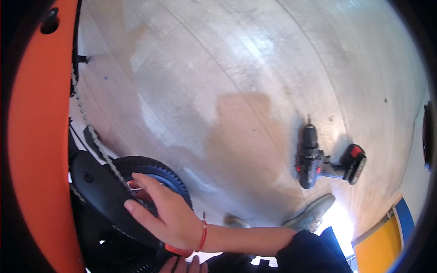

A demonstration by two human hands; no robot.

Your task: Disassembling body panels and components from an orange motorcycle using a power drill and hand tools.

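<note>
My right hand, a red cord bracelet on its wrist, reaches over the lower left. Its thumb and index finger are apart, beside a metal chain and a black rounded cover. Under the index finger shows a small red and white bit, too small to name. A black tyre with a blue rim lies behind this hand. At the bottom edge, my left hand shows only curled fingers, against a red and black piece partly hidden by the right hand.
A large orange panel fills the left side. A black cordless drill with a bit lies on the wood-look floor, to the right. My shoe is below it. A yellow and blue object stands at the lower right.
</note>
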